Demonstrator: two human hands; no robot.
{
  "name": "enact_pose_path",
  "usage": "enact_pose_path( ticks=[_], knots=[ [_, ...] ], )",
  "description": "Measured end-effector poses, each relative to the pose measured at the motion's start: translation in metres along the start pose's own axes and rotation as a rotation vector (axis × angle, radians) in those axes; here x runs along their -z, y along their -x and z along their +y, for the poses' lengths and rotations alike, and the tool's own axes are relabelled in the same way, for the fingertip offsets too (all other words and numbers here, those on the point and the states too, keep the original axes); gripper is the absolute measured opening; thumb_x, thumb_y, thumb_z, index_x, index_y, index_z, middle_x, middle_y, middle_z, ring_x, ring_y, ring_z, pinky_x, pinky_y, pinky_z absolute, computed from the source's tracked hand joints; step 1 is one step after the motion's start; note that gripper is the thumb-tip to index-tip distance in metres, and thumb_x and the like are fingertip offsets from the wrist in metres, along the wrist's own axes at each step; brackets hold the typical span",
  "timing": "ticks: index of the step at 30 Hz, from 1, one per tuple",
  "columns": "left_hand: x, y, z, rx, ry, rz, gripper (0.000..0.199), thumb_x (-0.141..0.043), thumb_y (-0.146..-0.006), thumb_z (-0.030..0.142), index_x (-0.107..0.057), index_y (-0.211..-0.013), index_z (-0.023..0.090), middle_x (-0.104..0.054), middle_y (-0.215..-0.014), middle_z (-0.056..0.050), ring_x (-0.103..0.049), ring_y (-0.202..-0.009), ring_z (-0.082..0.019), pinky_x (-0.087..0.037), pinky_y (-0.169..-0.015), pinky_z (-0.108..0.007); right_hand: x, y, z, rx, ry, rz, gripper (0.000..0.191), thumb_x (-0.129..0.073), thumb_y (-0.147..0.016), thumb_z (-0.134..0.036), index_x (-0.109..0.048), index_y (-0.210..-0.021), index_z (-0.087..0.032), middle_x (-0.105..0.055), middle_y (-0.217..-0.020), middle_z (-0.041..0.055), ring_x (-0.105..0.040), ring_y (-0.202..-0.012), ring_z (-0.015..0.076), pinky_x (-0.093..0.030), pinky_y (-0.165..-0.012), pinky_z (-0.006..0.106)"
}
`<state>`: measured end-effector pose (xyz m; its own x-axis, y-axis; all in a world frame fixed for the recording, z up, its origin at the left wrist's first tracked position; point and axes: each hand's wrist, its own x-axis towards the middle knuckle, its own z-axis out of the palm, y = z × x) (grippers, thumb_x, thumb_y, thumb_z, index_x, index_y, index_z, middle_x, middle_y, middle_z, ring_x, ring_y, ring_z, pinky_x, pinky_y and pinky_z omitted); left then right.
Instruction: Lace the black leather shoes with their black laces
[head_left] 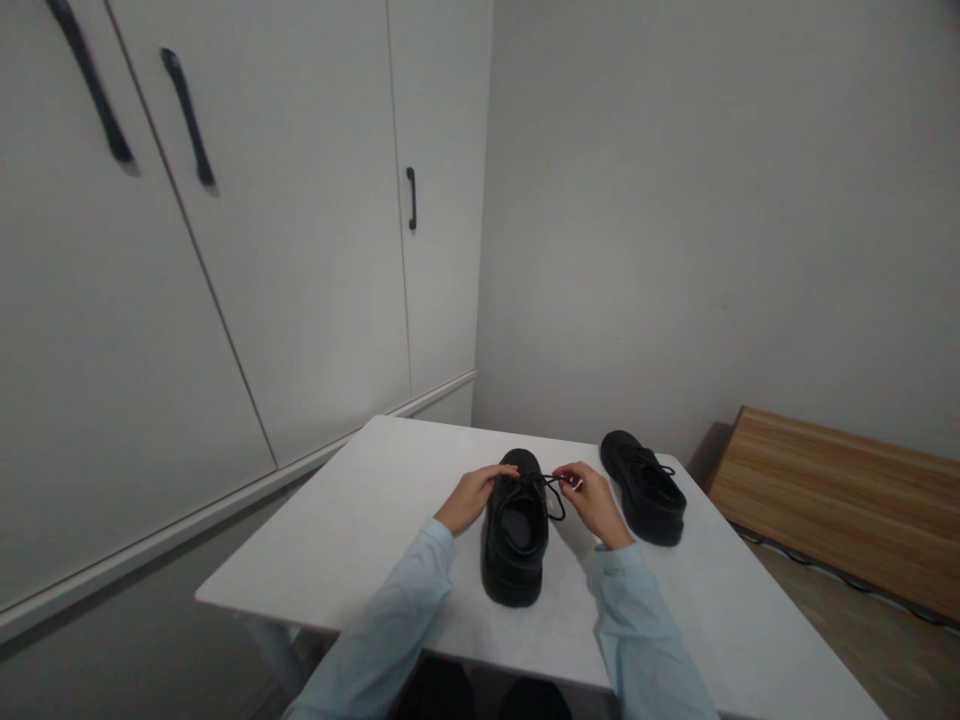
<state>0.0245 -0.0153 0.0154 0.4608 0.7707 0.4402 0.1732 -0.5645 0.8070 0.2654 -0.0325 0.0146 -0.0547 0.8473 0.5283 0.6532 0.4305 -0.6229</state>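
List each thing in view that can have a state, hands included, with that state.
Near shoe: upright, toe pointing away from the person.
Black lace: drawn out to the right; too small to tell whether knotted.
Left hand: at the near shoe's front left, fingertips over its top.
Right hand: pinching the lace.
Far shoe: upright, not touched by either hand.
Cupboard doors: closed.

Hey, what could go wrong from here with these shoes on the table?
The lace might slip from the right hand, which pinches it beside the nearer shoe. Its loose loop could tangle. The other shoe sits near the far-right corner of the table, so a bump might knock it off.
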Motion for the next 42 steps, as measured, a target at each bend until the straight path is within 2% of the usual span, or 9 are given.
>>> enact_pose_path(
  ticks=[4, 8, 11, 15, 20, 24, 30, 38, 42],
  knots=[
    [0.000, 0.000, 0.000, -0.003, -0.010, -0.002, 0.041, -0.037, -0.080, 0.010, -0.066, -0.109, 0.018, -0.063, -0.121, -0.005, -0.056, -0.116, -0.019, -0.037, -0.105, -0.035, -0.001, -0.001, 0.003, -0.004, -0.022, 0.091, 0.016, -0.051, -0.075, -0.021, -0.066, -0.079, -0.019, -0.062, -0.077, 0.0058, -0.055, -0.067, 0.0192, -0.045, -0.066, 0.034],
    [0.000, 0.000, 0.001, -0.006, -0.004, -0.005, 0.038, -0.037, -0.084, 0.014, -0.066, -0.108, 0.017, -0.063, -0.121, -0.007, -0.055, -0.116, -0.019, -0.037, -0.105, -0.035, -0.001, -0.003, 0.000, -0.128, -0.219, 0.139, 0.014, -0.059, -0.073, -0.032, -0.064, -0.074, -0.019, -0.062, -0.076, 0.0057, -0.055, -0.070, 0.0201, -0.047, -0.064, 0.035],
    [0.000, 0.000, 0.001, -0.008, -0.001, -0.009, 0.036, -0.038, -0.086, 0.016, -0.066, -0.108, 0.017, -0.063, -0.120, -0.007, -0.055, -0.116, -0.019, -0.036, -0.105, -0.035, 0.001, -0.004, -0.007, -0.259, -0.529, 0.087, 0.023, -0.065, -0.071, -0.042, -0.063, -0.076, -0.019, -0.062, -0.077, 0.0042, -0.058, -0.073, 0.0197, -0.050, -0.062, 0.032],
    [0.000, 0.000, -0.003, -0.014, 0.004, -0.009, 0.034, -0.039, -0.087, 0.018, -0.066, -0.108, 0.019, -0.063, -0.121, -0.006, -0.054, -0.117, -0.019, -0.036, -0.105, -0.035, 0.003, -0.001, -0.022, -0.342, -0.894, 0.007, 0.025, -0.067, -0.073, -0.043, -0.061, -0.079, -0.019, -0.067, -0.082, 0.0036, -0.063, -0.083, 0.0191, -0.051, -0.076, 0.034],
    [0.000, 0.000, -0.005, -0.025, 0.009, -0.015, 0.034, -0.039, -0.088, 0.018, -0.066, -0.109, 0.019, -0.063, -0.121, -0.005, -0.054, -0.117, -0.019, -0.035, -0.106, -0.036, 0.003, 0.001, -0.032, -0.392, -1.077, -0.037, 0.024, -0.067, -0.075, -0.041, -0.055, -0.079, -0.021, -0.070, -0.078, 0.0023, -0.067, -0.079, 0.0183, -0.050, -0.079, 0.034],
    [0.000, -0.001, -0.005, -0.013, 0.003, -0.015, 0.032, -0.040, -0.088, 0.019, -0.066, -0.108, 0.019, -0.062, -0.122, -0.006, -0.054, -0.118, -0.019, -0.035, -0.106, -0.036, 0.003, 0.001, -0.034, -0.379, -1.052, -0.056, 0.025, -0.062, -0.079, -0.043, -0.050, -0.081, -0.022, -0.068, -0.075, 0.0011, -0.067, -0.072, 0.0179, -0.050, -0.073, 0.034],
    [-0.001, 0.001, -0.004, -0.006, -0.010, 0.013, 0.029, -0.046, -0.087, 0.024, -0.066, -0.108, 0.021, -0.063, -0.120, -0.005, -0.055, -0.115, -0.020, -0.037, -0.105, -0.037, 0.002, 0.001, -0.033, -0.318, -0.839, 0.049, 0.025, -0.057, -0.081, -0.045, -0.048, -0.079, -0.023, -0.060, -0.073, -0.0017, -0.059, -0.062, 0.0135, -0.048, -0.059, 0.027],
    [-0.001, 0.001, -0.004, -0.001, -0.037, 0.003, 0.028, -0.047, -0.088, 0.028, -0.065, -0.108, 0.021, -0.063, -0.121, -0.005, -0.055, -0.116, -0.020, -0.037, -0.105, -0.037, -0.004, -0.003, -0.025, -0.215, -0.599, 0.099, 0.023, -0.047, -0.084, -0.046, -0.045, -0.080, -0.023, -0.051, -0.065, -0.0034, -0.050, -0.057, 0.0137, -0.042, -0.054, 0.026],
    [-0.001, 0.001, -0.006, -0.003, -0.038, 0.004, 0.028, -0.047, -0.088, 0.028, -0.065, -0.108, 0.021, -0.063, -0.121, -0.005, -0.055, -0.116, -0.020, -0.036, -0.106, -0.036, -0.003, -0.003, -0.022, -0.139, -0.365, 0.167, 0.022, -0.043, -0.086, -0.043, -0.046, -0.077, -0.023, -0.048, -0.062, -0.0038, -0.047, -0.056, 0.0141, -0.039, -0.054, 0.026]
  ],
)
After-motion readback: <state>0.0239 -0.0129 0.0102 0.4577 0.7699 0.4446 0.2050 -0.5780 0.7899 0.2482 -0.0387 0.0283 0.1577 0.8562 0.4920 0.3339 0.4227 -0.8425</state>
